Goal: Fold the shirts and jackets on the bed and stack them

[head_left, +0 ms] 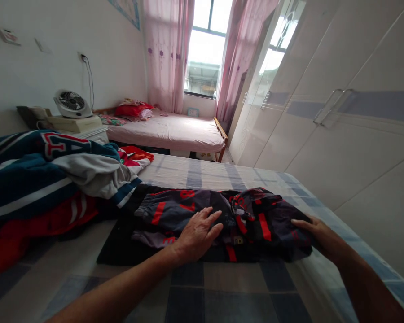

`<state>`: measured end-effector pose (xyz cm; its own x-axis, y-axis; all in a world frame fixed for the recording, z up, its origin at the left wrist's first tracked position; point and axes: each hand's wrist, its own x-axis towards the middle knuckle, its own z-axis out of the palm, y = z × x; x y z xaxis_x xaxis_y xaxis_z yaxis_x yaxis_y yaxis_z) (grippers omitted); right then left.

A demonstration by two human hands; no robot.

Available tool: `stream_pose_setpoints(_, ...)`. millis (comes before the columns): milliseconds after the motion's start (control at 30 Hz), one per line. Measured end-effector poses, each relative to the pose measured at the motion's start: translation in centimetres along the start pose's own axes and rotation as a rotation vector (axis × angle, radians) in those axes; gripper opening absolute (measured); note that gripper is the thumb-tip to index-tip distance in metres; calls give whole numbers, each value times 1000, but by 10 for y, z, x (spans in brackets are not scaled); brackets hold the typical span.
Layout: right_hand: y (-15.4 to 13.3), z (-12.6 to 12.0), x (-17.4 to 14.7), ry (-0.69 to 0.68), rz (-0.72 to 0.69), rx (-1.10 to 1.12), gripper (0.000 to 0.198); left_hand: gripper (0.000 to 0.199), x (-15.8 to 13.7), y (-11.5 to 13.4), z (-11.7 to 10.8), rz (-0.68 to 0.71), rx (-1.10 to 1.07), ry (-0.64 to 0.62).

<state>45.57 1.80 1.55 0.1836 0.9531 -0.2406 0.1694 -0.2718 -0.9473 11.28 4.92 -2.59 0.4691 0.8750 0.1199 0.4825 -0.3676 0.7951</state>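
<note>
A dark garment with red print (185, 202) lies spread across the bed in front of me, its gathered cuffs toward the left. Black cloth (116, 249) shows beneath it. My left hand (198, 231) rests palm down on the middle of the garment, fingers spread. At the garment's right end, my right hand (314, 233) grips the bunched, folded part, thumb on top and the other fingers hidden under the edge. Which kind of garment it is, I cannot tell for sure.
A heap of clothes (30, 184) in teal, grey and red sits at the left of the checked bedsheet (229, 296). Behind stand a small fan (72, 102) and a second bed (175, 130) with pink bedding. A white wardrobe (357, 152) lines the right side.
</note>
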Motion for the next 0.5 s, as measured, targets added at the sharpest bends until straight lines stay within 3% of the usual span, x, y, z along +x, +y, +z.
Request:
stream_pose_setpoints(133,-38,24,-15,126,-164,-248,37,58,0,1,-7,-23,-196,7)
stream_pose_setpoints(267,-90,73,-36,235,-352,-514,28,63,0,5,-18,-38,-388,24)
stream_pose_setpoints(400,-140,146,-50,332,-562,-702,18,65,-7,2,-33,-77,-548,56)
stream_pose_setpoints(500,-159,220,-51,246,-801,-648,15,65,-15,-6,-47,-172,-751,92)
